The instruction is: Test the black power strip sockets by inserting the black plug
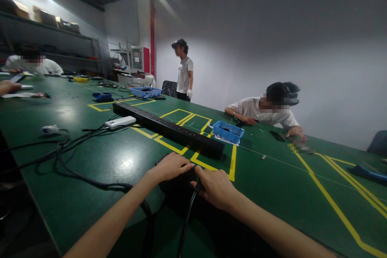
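Observation:
My left hand [173, 166] rests over a dark block-like object [165, 185] at the near edge of the green table, fingers bent together around its top. Most of that object is hidden by my hands and by shadow. My right hand [216, 185] is closed on a black cable plug [198, 187] and holds it against the object's right end. From the plug a black cable [188, 219] hangs down toward me. Just beyond my hands lies a long black power strip [169, 127], set slantwise across the table.
A white power adapter [121, 121] lies beside the strip, with black cables [90, 181] trailing left. A blue tray [227, 132] stands beyond the strip, another blue tray [145, 92] farther back. Yellow tape marks the green table [272, 209]. Other people are around it, one standing.

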Demonstrator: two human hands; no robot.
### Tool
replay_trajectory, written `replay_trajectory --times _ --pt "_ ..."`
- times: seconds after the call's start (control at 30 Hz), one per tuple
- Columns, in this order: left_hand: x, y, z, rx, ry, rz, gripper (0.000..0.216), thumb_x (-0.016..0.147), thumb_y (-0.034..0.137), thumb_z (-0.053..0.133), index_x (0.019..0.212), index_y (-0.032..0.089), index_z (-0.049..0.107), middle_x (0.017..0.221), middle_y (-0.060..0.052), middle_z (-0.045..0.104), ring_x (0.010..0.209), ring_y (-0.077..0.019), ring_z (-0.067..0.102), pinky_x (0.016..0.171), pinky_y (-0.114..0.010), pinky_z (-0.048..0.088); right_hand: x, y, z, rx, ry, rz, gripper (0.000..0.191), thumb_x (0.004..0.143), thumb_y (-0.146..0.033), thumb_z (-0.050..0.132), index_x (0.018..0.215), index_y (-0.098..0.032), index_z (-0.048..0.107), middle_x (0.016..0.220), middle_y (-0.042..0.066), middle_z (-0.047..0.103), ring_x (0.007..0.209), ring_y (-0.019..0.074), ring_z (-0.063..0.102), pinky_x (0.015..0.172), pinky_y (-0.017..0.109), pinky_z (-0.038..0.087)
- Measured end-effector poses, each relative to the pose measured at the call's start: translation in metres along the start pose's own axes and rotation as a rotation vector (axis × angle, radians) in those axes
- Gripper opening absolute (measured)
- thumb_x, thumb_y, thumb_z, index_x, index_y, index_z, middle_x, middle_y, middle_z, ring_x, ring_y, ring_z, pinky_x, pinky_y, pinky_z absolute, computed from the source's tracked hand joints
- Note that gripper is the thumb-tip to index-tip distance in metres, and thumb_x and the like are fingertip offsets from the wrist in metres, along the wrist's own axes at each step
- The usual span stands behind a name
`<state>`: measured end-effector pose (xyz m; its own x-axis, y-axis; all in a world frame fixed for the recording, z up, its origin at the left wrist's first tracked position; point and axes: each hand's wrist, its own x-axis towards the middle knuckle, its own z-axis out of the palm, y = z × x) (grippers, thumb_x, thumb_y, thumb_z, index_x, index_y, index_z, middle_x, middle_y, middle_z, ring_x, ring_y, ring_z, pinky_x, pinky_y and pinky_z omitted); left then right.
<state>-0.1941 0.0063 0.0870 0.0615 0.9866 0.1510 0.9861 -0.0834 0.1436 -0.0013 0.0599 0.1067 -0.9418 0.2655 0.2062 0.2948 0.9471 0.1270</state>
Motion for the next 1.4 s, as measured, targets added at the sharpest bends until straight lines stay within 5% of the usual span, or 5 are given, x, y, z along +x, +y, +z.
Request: replay_trajectory --times 0.2,0.4,0.7,1.4 --pt "0.004 0.011 0.001 -0.011 -0.01 -0.023 0.044 0.086 0.047 0.026 0.085 0.023 0.063 0.091 -0.003 0.067 0.085 -0.0205 0.059 0.071 -0.029 0.036 -0.003 0.003 0.001 0.121 0.041 0.058 0.029 0.083 -0.044 0.044 0.105 -0.024 0.041 0.088 0.001 0.065 0.072 0.0196 0.061 0.052 0.024 0.028" --pt "0.01 0.024 0.013 -0.026 -0.022 -0.01 0.028 0.084 0.033 0.036 0.078 0.024 0.061 0.083 -0.001 0.067 0.084 -0.0203 0.057 0.083 -0.036 0.03 -0.005 0.005 0.008 0.176 0.069 0.134 0.038 0.079 -0.054 0.044 0.098 -0.022 0.041 0.081 0.002 0.066 0.071 0.0218 0.062 0.05 0.024 0.024" --pt "0.011 0.023 0.014 -0.049 -0.031 0.003 0.029 0.084 0.039 0.036 0.081 0.028 0.063 0.087 0.001 0.068 0.085 -0.0196 0.056 0.081 -0.034 0.03 -0.004 0.007 0.012 0.2 0.103 0.139 0.035 0.079 -0.052 0.044 0.097 -0.022 0.04 0.077 0.001 0.065 0.065 0.0209 0.061 0.048 0.025 0.02" --pt "0.013 0.023 0.018 -0.12 -0.104 -0.044 0.034 0.082 0.046 0.035 0.088 0.028 0.064 0.095 -0.001 0.065 0.089 -0.0216 0.055 0.082 -0.033 0.033 -0.006 0.012 0.012 0.214 0.046 0.122 0.043 0.074 -0.056 0.044 0.099 -0.021 0.036 0.088 0.006 0.064 0.072 0.0235 0.062 0.05 0.027 0.039"
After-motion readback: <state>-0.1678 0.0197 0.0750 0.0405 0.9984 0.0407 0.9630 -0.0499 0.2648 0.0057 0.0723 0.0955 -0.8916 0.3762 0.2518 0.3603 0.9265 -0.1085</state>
